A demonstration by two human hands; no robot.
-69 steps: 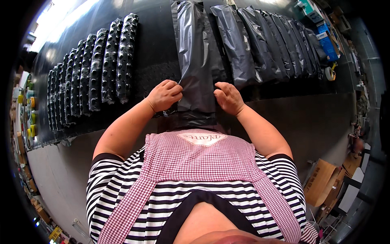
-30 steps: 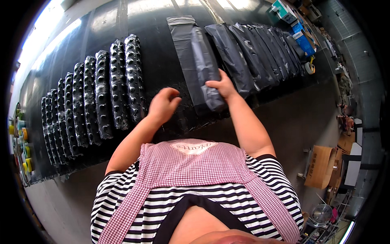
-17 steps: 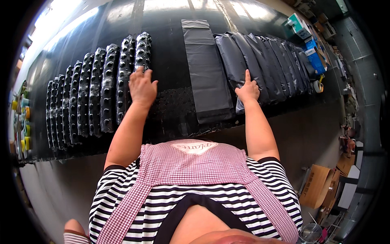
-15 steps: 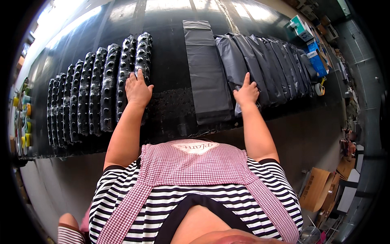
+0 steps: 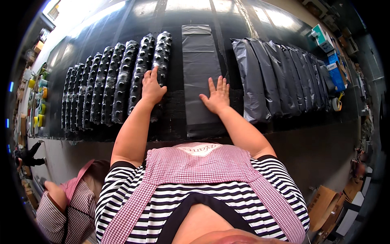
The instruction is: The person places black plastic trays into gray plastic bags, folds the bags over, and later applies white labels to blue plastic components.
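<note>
So the right hand [image 5: 216, 96] is lying flat with fingers spread on an empty grey bag [image 5: 199, 69] in the middle of the black table [image 5: 284, 142], gripping nothing. Left hand [image 5: 151, 86] rests on the nearest bumpy black tray [image 5: 161, 61], fingers loosely curled over it, not really clamped. Filled grey bags [image 5: 284, 77] sit in a row just right of the flat one.

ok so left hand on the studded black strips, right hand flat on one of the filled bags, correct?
Not quite. In the head view the right hand lies flat on the empty flat grey bag, not a filled one. The left hand is on the studded black strips.
</note>
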